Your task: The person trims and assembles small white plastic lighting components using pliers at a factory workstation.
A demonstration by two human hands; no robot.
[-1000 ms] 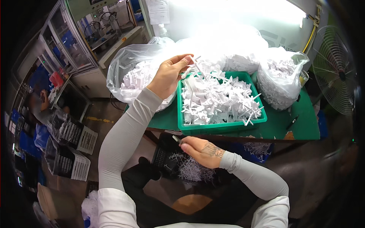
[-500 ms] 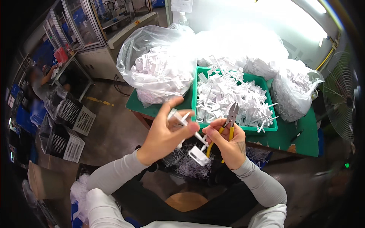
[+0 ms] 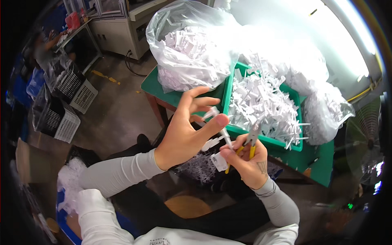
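My right hand (image 3: 252, 166) holds a pair of diagonal cutters (image 3: 253, 136) with yellow handles, jaws pointing up and away. Its thumb and fingertips also pinch a white moulded plastic piece (image 3: 225, 135), a thin stem with branches and a flat block (image 3: 219, 162) at its lower end. Opposite, my left hand (image 3: 183, 136) is open, fingers spread around the stem's upper end; whether the thumb touches it I cannot tell. Just beyond both hands stands a green tray (image 3: 239, 131) heaped with white plastic parts (image 3: 261, 102).
A clear bag (image 3: 196, 61) of white parts stands left of the tray on the green table (image 3: 163, 92); another bag (image 3: 328, 112) sits right. Thin white scraps (image 3: 198, 169) lie below my hands. A fan (image 3: 365, 122) is at right. Baskets (image 3: 67, 124) and a person (image 3: 43, 51) are at left.
The view has turned, so the table and tray appear shifted. My left hand's fingers have spread wider around the plastic piece. My right hand keeps hold of the cutters and the piece.
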